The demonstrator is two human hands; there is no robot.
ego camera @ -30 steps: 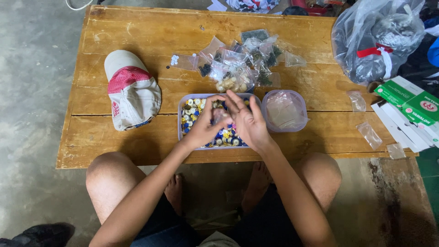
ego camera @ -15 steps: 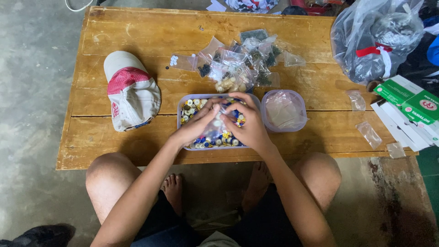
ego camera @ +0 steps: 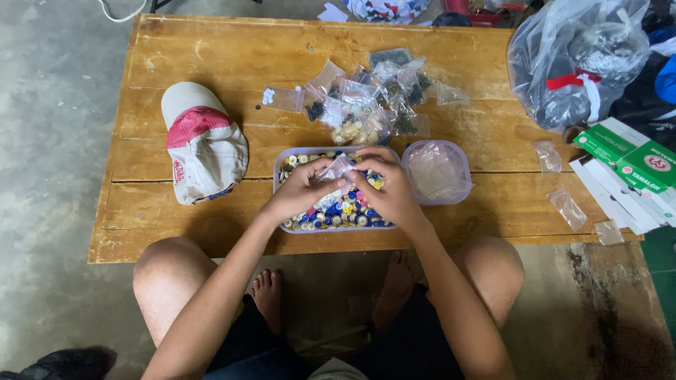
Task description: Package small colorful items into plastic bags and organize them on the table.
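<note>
Hands pinching a small clear bag over a tray of buttons.
Left hand (ego camera: 299, 191) and right hand (ego camera: 391, 191) together, both clamped on bag (ego camera: 336, 169), frame centre; tray (ego camera: 282, 158) below; tub (ego camera: 436, 171) right; cap (ego camera: 203, 144) left.

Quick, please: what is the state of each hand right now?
Left hand: fingers closed on a small clear bag, over the tray of buttons.
Right hand: fingers closed on the same bag.

Hands drawn closer together than a second ago, left hand (ego camera: 299, 191) and right hand (ego camera: 387, 193) now pinching a small clear bag (ego camera: 336, 167) above the tray of colourful beads (ego camera: 338, 211).
</note>
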